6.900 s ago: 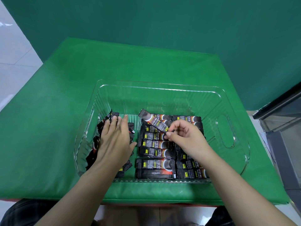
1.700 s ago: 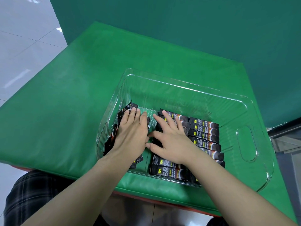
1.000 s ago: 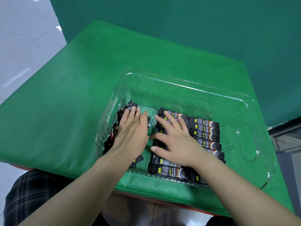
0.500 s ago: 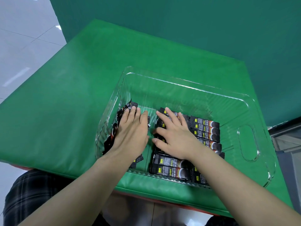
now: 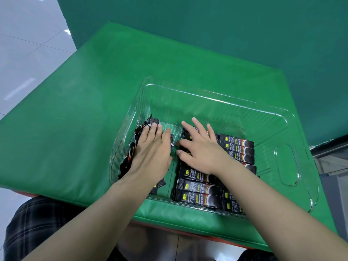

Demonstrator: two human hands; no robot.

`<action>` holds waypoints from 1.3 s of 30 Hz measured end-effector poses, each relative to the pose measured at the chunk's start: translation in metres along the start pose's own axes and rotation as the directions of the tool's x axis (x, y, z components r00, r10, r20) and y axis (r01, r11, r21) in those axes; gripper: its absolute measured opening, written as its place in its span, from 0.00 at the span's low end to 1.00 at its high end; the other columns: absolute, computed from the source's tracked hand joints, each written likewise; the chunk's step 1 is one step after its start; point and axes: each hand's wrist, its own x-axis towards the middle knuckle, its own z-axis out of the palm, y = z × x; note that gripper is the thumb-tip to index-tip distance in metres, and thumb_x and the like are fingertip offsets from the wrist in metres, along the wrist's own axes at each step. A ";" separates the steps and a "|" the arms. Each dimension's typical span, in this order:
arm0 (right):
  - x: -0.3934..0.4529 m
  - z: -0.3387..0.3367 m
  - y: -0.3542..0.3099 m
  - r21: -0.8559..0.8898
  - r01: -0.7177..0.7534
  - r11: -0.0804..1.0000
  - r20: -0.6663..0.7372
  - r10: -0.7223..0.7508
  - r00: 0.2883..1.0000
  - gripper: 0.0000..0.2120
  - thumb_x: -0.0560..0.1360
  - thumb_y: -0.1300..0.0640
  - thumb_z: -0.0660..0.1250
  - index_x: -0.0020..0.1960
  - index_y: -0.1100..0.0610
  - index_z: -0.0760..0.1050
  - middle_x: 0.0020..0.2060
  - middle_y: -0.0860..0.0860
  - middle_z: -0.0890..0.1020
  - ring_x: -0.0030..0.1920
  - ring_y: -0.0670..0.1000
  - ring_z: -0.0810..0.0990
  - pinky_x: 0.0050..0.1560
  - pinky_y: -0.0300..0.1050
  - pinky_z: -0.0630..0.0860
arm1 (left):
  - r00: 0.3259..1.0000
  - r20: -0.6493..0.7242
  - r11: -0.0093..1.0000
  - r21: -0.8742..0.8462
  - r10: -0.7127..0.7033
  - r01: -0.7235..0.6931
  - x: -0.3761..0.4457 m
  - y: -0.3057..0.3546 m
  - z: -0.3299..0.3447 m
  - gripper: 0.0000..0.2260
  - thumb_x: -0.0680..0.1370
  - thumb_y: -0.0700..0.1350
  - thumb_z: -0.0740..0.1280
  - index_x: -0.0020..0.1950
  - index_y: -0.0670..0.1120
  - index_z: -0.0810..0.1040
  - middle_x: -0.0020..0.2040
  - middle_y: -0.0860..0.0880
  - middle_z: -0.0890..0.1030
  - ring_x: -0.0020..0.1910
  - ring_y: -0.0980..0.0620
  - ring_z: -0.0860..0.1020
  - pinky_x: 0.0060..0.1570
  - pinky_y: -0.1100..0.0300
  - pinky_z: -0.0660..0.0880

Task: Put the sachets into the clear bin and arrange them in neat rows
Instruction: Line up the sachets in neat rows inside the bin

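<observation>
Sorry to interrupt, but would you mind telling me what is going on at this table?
A person is sorting black coffee sachets in a clear bin on a green table. The right hand lies flat, fingers spread, on the neat rows of sachets in the middle. The left hand presses flat on a looser pile of sachets against the bin's left wall. The far part of the bin holds nothing yet.

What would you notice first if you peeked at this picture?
First, two bare hands lying flat inside the clear bin on the green table. The right hand rests on neat rows of black sachets in the bin's near middle. The left hand presses on a messier pile of sachets against the bin's left wall.
</observation>
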 end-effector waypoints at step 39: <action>0.023 0.006 -0.007 -0.156 -0.261 0.953 -0.164 0.236 0.958 0.39 0.71 0.36 0.31 0.61 0.50 0.73 0.56 0.53 0.67 0.59 0.55 0.64 0.59 0.54 0.61 | 1.000 -0.022 1.000 -0.012 -0.005 0.005 0.001 0.000 0.004 0.36 0.77 0.54 0.66 0.77 0.42 0.51 0.77 0.39 0.55 0.77 0.44 0.50 0.74 0.51 0.40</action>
